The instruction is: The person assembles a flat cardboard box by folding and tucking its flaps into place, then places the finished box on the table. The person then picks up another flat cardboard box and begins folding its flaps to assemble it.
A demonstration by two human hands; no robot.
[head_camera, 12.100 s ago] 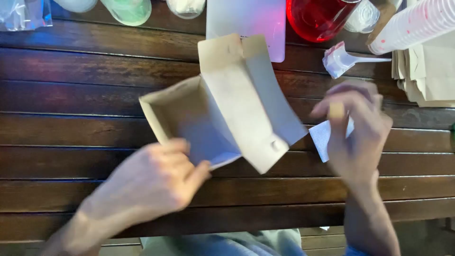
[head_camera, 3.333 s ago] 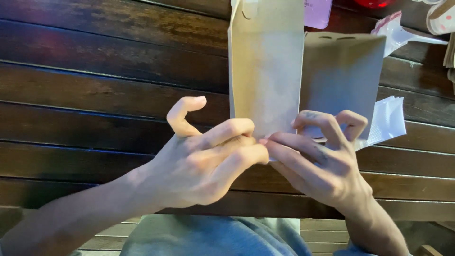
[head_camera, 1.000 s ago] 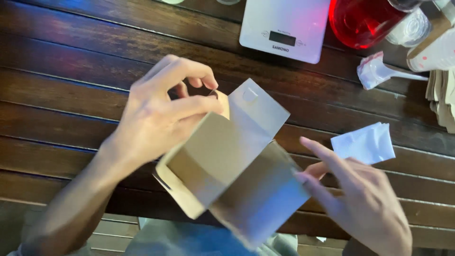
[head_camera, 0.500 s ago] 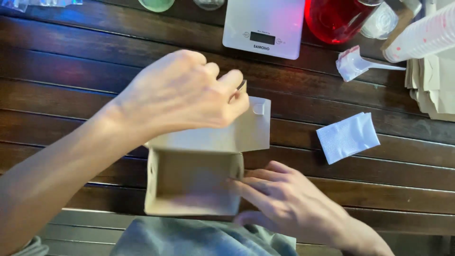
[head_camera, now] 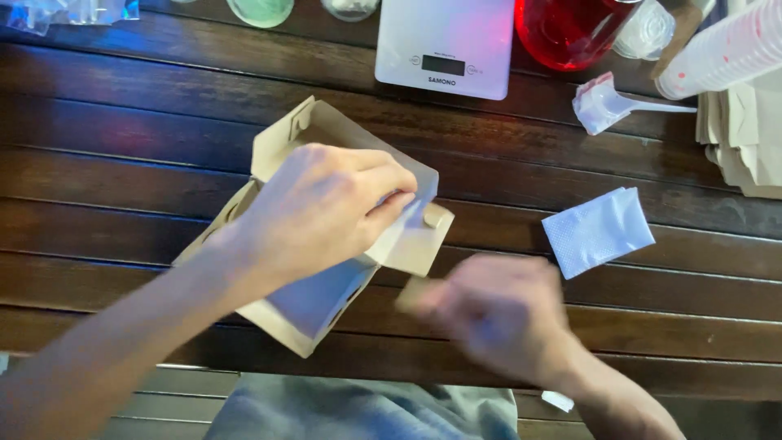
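Pinching the cardboard box's point(head_camera: 326, 236) flap over the wooden table point(head_camera: 122, 122), the left hand point(head_camera: 318, 212) could crease it; blurred right hand point(head_camera: 497, 318) seems empty, grip unclear

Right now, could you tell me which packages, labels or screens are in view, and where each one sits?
Cardboard box: centre, tan, open flaps, gripped by the left hand.
Sachet: right of the box, flat white rectangle on the table.
Kitchen scale: top centre, white, small dark screen.
Wrapped spoon: upper right, white plastic.
Right hand: blurred, below the box.
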